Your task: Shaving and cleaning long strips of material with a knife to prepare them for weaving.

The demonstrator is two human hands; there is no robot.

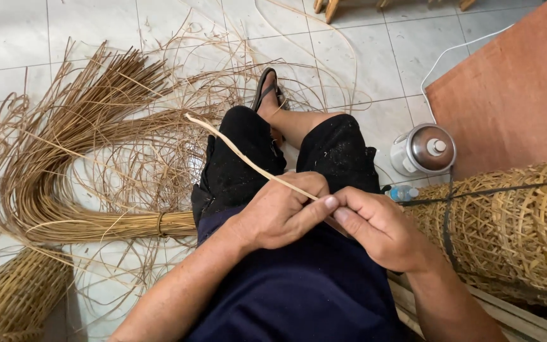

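A thin pale rattan strip (242, 154) runs from my lap up and to the left, its free end over the floor. My left hand (283, 212) grips the strip near its lower end, thumb pressed along it. My right hand (375, 225) meets it from the right, fingertips pinching the same end of the strip. Both hands rest above my lap, over black shorts (242, 158) and a dark blue shirt (299, 291).
A large tied bundle of rattan strands (77, 164) spreads over the white tiled floor at left. Woven baskets (514, 221) lie stacked at right, another woven piece (14, 297) at lower left. A small rice cooker (424, 150), a plastic bottle (402, 193) and a brown board (514, 82) are at right.
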